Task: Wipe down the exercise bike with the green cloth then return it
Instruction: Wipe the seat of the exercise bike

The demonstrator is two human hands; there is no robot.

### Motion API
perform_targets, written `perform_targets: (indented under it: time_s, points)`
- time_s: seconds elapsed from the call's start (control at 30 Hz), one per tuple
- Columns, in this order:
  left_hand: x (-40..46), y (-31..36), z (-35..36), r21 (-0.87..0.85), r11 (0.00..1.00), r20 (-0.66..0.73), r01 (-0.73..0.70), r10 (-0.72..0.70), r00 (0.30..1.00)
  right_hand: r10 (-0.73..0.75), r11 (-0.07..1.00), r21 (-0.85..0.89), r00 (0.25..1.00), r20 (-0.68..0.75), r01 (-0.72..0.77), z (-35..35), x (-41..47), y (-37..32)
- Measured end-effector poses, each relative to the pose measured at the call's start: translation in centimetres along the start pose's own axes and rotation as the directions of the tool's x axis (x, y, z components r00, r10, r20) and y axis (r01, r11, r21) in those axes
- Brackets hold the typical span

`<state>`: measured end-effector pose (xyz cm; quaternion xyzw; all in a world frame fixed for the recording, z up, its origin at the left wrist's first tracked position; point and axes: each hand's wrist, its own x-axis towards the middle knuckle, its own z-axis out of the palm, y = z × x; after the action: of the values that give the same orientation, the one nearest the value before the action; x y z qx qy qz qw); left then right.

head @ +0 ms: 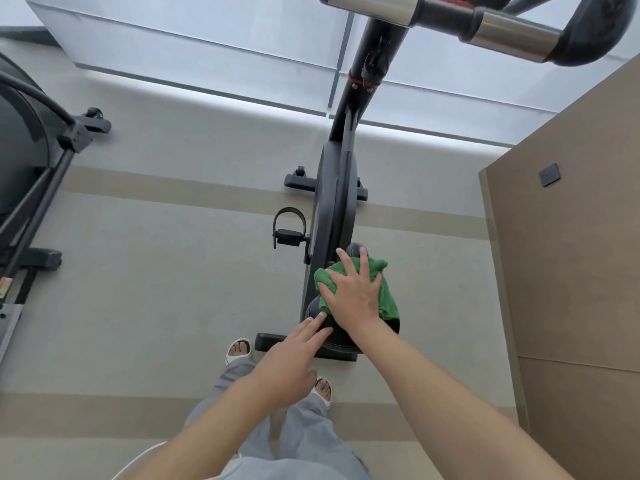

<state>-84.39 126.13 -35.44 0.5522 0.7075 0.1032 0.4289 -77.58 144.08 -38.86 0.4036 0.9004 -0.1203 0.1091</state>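
head: worn camera | looks steeply down | close above exercise bike point(337, 202)

Bright window daylight, soft shadows, wide-angle edge distortion.

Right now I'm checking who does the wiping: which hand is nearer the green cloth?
Right. The right hand presses flat on the green cloth over the black bike saddle; the left hand only touches the saddle's edge beside it.

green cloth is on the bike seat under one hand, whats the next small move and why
Probably sweep the right hand, spread flat on the green cloth, back toward the seat's rear edge. That near part shows bare black, and the left hand's fingertips already rest there to steady it.
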Motion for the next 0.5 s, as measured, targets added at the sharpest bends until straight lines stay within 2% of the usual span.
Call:
perform_targets:
  time_s: [0.17,0.27,0.33,0.43,0.5]
  points:
    - [0.1,-0.2,0.1,0.015,1.000,-0.001,0.002,-0.002,1.000,-0.065,0.985,-0.153,0.992,0.105,0.081,-1.3,4.7,-0.5]
    - [0.1,-0.3,0.1,0.022,1.000,0.003,0.001,-0.001,1.000,-0.088,0.975,-0.195,0.990,0.106,0.108,-1.3,5.4,-0.5]
    - [0.0,-0.2,0.2,0.032,0.999,0.004,0.000,0.000,1.000,-0.100,0.988,-0.117,0.993,0.055,0.106,-1.2,4.3,0.4]
    - [0.1,-0.3,0.3,0.035,0.999,0.004,0.000,0.000,1.000,-0.066,0.989,0.125,0.996,-0.059,0.073,-0.7,1.2,2.2]
    - [0.1,-0.2,0.4,0.036,0.999,0.015,0.005,-0.006,1.000,-0.019,0.970,0.240,0.996,-0.086,0.039,-0.4,-1.0,2.9]
